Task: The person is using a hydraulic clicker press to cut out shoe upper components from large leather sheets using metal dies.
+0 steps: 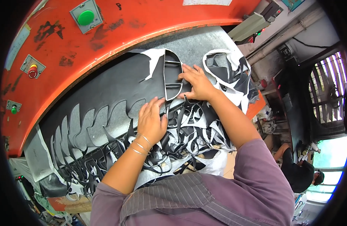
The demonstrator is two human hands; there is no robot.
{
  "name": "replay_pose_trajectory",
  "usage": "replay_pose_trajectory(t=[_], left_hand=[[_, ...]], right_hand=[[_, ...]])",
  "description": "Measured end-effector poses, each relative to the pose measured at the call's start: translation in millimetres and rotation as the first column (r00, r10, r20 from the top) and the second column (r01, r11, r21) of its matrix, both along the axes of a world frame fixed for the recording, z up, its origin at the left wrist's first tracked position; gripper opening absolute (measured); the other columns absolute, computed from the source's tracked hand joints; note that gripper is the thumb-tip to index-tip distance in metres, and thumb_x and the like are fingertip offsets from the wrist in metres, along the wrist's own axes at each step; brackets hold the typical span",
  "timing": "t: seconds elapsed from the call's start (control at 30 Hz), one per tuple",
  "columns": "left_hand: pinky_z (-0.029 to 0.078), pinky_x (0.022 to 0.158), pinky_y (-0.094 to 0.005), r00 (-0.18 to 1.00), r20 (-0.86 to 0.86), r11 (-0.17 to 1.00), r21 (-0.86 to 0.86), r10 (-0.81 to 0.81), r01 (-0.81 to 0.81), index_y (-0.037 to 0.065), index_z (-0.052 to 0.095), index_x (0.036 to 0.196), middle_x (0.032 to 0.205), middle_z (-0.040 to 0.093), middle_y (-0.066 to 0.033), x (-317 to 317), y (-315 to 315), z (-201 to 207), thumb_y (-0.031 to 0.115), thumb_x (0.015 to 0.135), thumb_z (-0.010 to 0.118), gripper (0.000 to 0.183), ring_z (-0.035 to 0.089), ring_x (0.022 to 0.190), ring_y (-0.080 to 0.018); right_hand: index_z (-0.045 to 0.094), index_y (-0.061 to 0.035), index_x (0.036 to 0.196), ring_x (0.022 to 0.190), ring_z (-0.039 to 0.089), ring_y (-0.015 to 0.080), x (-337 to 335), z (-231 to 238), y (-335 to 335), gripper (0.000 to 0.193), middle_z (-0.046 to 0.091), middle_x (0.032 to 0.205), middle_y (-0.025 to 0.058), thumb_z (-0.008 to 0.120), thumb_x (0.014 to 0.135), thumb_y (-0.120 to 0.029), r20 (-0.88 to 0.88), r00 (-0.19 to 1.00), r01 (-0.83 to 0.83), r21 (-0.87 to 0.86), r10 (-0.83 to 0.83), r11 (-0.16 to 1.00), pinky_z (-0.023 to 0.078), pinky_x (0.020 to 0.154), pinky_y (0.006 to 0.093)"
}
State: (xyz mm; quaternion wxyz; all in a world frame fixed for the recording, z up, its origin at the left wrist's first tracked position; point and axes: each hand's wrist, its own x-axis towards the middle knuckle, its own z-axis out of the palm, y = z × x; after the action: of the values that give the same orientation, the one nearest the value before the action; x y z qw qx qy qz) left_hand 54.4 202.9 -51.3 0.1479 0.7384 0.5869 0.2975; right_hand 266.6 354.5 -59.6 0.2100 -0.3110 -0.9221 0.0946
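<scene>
A D-shaped metal cutting die with two crossbars stands on a black sheet of leather-like material. My right hand grips its curved right edge, the thumb low and the fingers higher up. Just below the die's lower left corner, my left hand rests with its fingers stretched out and holds nothing; bracelets circle that wrist. A row of curved cut-outs runs along the sheet's near edge, baring the grey bed beneath. A white-backed flap of the sheet folds over left of the die.
Tangled black and white offcuts heap along the near side. More looped scraps lie at the right. An orange machine beam with a green button and a red knob spans the far side. Another person is at far right.
</scene>
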Motion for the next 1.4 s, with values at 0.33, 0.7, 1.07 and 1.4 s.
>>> replay_pose_trajectory(t=[0.33,0.7,1.07,1.4], left_hand=[[0.036,0.105,-0.0367,0.877,0.477,0.996,-0.087,0.066,-0.028,0.005,0.057,0.119,0.133,0.053,-0.0156,-100.2,-52.6,39.1,0.019,0.086,0.063,0.037,0.050,0.124,-0.0287],[0.043,0.074,-0.0273,0.401,0.708,0.279,0.290,0.581,-0.916,0.003,0.062,0.097,0.092,0.062,-0.0027,-342.2,-217.5,86.5,0.033,0.100,0.046,0.034,0.053,0.081,-0.0118],[0.039,0.064,-0.0300,0.693,0.353,0.580,0.380,0.629,-0.720,0.003,0.049,0.079,0.069,0.045,-0.0030,-286.0,-273.6,70.1,0.023,0.100,0.044,0.030,0.043,0.065,-0.0150],[0.046,0.067,-0.0408,0.900,-0.121,0.908,0.040,0.419,-0.418,0.006,0.066,0.076,0.076,0.061,-0.0104,-103.2,-333.0,5.7,0.018,0.079,0.065,0.013,0.056,0.075,-0.0324]], right_hand=[[0.043,-0.0140,0.139,0.134,0.035,0.0346,8.7,65.8,-49.3,0.084,0.042,0.142,0.0183,0.080,0.068,-0.039,-0.090,0.969,0.233,0.026,-0.230,0.972,0.025,0.109,0.0502],[0.051,-0.0036,0.119,0.071,0.066,0.0176,-117.9,114.5,-152.6,0.053,0.065,0.080,0.0094,0.076,0.079,-0.027,-0.641,0.748,0.026,-0.231,-0.172,0.973,0.052,0.063,0.0298],[0.051,-0.0044,0.096,0.068,0.063,0.0235,-133.6,108.4,-232.1,0.043,0.062,0.073,0.0133,0.076,0.079,-0.035,-0.428,0.856,0.163,-0.308,-0.290,0.937,0.050,0.062,0.0355],[0.056,-0.0058,0.083,0.081,0.058,0.0247,-90.8,-3.7,-352.1,0.015,0.057,0.081,0.0087,0.059,0.069,-0.009,0.125,0.991,-0.049,0.101,0.037,0.994,0.048,0.070,0.0341]])
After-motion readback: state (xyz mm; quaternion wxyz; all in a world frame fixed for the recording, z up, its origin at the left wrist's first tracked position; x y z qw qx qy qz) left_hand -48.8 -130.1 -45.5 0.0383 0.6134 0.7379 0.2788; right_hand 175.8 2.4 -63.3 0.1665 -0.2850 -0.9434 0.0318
